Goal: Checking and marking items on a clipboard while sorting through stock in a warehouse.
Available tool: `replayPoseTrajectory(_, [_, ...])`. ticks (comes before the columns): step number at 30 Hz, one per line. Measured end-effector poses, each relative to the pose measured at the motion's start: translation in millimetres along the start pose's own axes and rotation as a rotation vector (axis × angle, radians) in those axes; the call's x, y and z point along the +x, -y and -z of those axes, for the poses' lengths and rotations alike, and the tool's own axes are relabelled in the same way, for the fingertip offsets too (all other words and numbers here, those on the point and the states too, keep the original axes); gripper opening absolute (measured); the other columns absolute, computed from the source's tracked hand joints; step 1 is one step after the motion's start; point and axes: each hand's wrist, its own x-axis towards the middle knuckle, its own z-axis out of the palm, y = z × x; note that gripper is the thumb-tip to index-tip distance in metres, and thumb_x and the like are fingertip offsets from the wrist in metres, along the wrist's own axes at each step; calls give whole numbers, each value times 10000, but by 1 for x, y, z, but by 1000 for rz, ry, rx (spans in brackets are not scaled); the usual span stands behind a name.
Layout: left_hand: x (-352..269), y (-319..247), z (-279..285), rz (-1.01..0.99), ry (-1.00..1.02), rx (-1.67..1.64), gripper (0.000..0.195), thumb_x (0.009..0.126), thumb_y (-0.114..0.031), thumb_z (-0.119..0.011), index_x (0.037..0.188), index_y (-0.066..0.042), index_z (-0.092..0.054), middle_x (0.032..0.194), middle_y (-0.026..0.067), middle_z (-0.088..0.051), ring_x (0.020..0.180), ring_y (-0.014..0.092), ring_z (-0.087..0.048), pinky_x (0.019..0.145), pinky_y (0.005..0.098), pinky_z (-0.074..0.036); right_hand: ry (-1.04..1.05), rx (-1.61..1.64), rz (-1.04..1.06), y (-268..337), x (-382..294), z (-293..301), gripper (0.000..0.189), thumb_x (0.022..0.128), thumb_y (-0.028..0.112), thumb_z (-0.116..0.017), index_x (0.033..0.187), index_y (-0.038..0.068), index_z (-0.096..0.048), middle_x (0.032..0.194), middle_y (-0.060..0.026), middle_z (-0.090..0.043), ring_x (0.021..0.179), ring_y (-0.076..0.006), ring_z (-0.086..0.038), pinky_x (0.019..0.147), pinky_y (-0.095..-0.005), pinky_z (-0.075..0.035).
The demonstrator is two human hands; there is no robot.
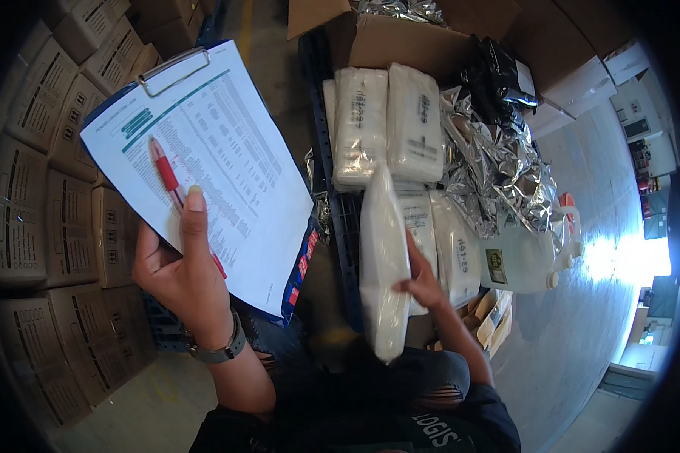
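Note:
My left hand [184, 272] grips a clipboard [300, 289] at its lower left edge. Printed sheets [249, 170] sit under its metal clip [173, 71], and my thumb presses a red pen [165, 170] against the paper. In my right hand [422, 277] is a plastic-wrapped white pack [385, 266], tilted on its narrow side above my lap. Beyond it, more wrapped packs [416, 124] lie stacked on a dark blue pallet [345, 255]; they bear handwritten marks. Part of the lower packs is hidden behind the held one.
Cardboard cartons [71, 226] are stacked along the left. An open cardboard box [411, 42] stands behind the packs. Crumpled silver foil [504, 164], a black pouch [498, 79] and a translucent jug [515, 260] are at the right. Brown paper packaging [484, 320] lies below the jug.

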Motion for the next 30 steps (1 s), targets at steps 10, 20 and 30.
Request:
replayPoseTrajectory(10, [-2, -1, -7, 23, 24, -26, 338, 902, -130, -710, 1156, 83, -643, 1037, 171, -700, 872, 155, -674, 735, 303, -560, -531, -1273, -6, 114, 265, 5, 907, 790, 650, -579, 1503, 135, -359, 1190, -322, -545, 1097, -479, -574, 951, -501, -465])
replayPoseTrajectory(20, [2, -3, 12, 95, 28, 67, 434, 888, -218, -726, 1179, 87, -621, 1087, 213, -684, 884, 235, -715, 688, 316, -602, -563, -1158, 759, 46, 198, 29, 443, 820, 268, -727, 1160, 10, -609, 1121, -200, -601, 1052, -387, -553, 895, -438, -463])
replayPoseTrajectory(30, [-4, 10, -10, 152, 136, 14, 447, 883, -252, -738, 1177, 66, -628, 1107, 211, -683, 935, 239, -714, 718, 327, -595, -575, -1411, -302, -69, -20, -1, 1261, 614, 593, -803, 1542, 54, -142, 1352, -368, -342, 1216, -540, -367, 991, -622, -339])
